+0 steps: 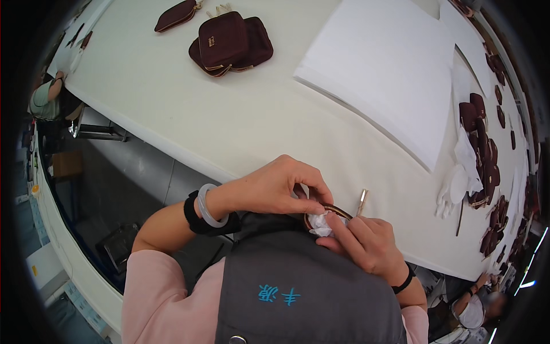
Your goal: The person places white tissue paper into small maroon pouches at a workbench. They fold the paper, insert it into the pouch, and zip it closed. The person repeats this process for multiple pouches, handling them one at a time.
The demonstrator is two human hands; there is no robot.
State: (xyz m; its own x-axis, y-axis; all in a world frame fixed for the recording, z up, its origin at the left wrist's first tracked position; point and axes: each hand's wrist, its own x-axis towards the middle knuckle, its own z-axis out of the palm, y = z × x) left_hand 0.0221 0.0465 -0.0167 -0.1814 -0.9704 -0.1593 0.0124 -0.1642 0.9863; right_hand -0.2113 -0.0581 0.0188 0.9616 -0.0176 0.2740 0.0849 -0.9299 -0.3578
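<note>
Close to my body, a small dark maroon zip pouch (342, 211) is held with its zipped mouth open. Crumpled white tissue paper (320, 223) fills the opening. The fingers of my left hand (296, 189) grip the pouch's far rim by the brass-coloured zip. My right hand (365, 241) holds the near right side, with fingers pressed on the tissue. A gold-toned metal piece (363, 200) sticks up just beyond my right fingers; whether it is attached to the pouch cannot be told. Most of the pouch's body is hidden by my hands.
On the white-covered table (240, 124) lie stacked maroon pouches (223, 41) and another pouch (176, 16). A stack of white sheets (378, 73) lies at centre right. Piled pouches (485, 159) and a white glove (453, 189) are farther right. People work at far left (45, 99) and lower right (470, 309).
</note>
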